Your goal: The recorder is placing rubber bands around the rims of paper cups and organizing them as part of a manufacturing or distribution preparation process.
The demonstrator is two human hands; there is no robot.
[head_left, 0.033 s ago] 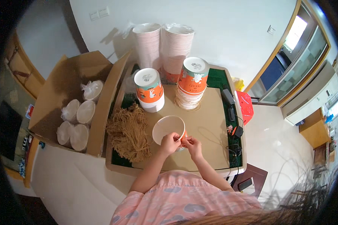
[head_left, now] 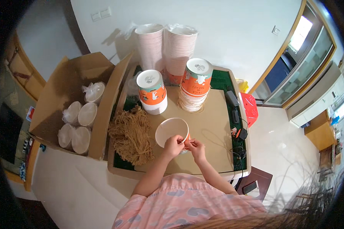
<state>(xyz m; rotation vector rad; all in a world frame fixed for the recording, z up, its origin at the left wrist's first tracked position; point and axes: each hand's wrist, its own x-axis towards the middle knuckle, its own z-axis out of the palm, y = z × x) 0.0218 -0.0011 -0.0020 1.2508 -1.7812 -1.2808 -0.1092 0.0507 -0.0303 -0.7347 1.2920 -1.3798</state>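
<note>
An orange-printed paper cup (head_left: 166, 128) with a white inside stands near the table's front, its mouth tipped up toward me. My left hand (head_left: 172, 147) has thumb and fingers pinched on its near right rim. Just beside it, against the cup's outer side, my right hand (head_left: 196, 149) is closed in a pinch. Whatever lies between those fingertips is too small to make out. A heap of brown twisted cords (head_left: 132, 135) lies to the left. Beyond stand an upside-down stack of printed cups (head_left: 152, 92) and another stack (head_left: 197, 78) with pale cords around its base.
Two tall bagged stacks of cups (head_left: 149, 45) rise by the wall. An open cardboard box (head_left: 51, 110) with bagged cups adjoins the table's left side. Black adapters (head_left: 232, 98) and cables line the right edge, with a red plastic stool (head_left: 249, 108) beyond.
</note>
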